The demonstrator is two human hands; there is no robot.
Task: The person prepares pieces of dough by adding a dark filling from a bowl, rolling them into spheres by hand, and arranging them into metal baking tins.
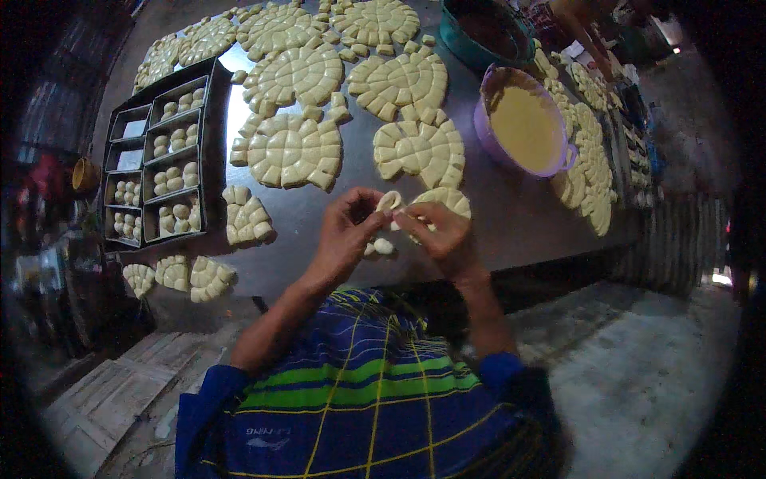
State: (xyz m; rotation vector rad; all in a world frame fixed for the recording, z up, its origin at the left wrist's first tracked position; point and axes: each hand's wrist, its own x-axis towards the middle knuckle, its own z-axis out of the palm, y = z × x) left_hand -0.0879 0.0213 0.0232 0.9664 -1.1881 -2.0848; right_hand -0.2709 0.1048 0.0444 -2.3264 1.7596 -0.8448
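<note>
Dark tabletop [307, 215], left hand [349, 226], right hand [448, 233], both pinching dough piece [389, 201] (pale, curled) between them

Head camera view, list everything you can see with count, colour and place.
Table: one, dark grey, centre
Dough piece: one, pale, picture centre
Scored dough slabs: many, pale yellow, on table
Loose dough bits: few, whitish, below dough piece
Divided tray: one, black, upper left
Dough balls: many, pale, in tray
Basin: one, purple, upper right, yellowish contents
Tub: one, teal, beyond basin
Co-worker's arm: one, upper right
Floor: one, grey, lower right
Shirt: one, mainly blue, bottom centre
Left hand: one, pinching dough
Right hand: one, pinching dough
</note>
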